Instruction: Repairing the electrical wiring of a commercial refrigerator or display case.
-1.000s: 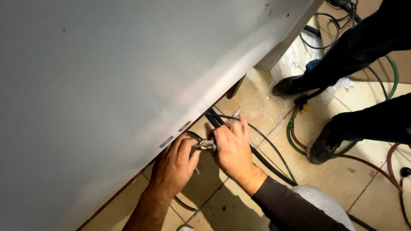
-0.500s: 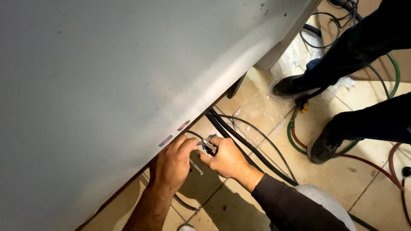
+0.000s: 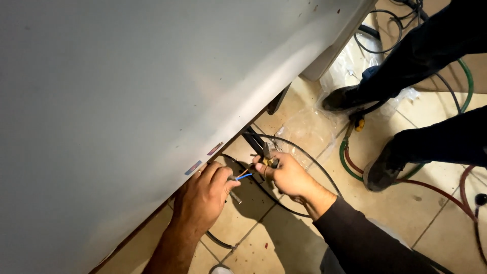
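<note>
Blue and orange wire ends [image 3: 244, 175] poke from a thin cable between both hands, just under the grey panel's [image 3: 152, 91] lower edge; left hand [image 3: 203, 200] pinches the cable; right hand [image 3: 286, 175] is clamped on dark pliers [image 3: 267, 157] beside it.

Both hands lie close together, low in the head view. The left hand [image 3: 203, 195] is on a bare forearm, knuckles up, fingers curled tight in a pinch. The right hand [image 3: 286, 175] is on a dark-sleeved arm bent at the elbow, fingers closed, thumb towards the left hand.
</note>
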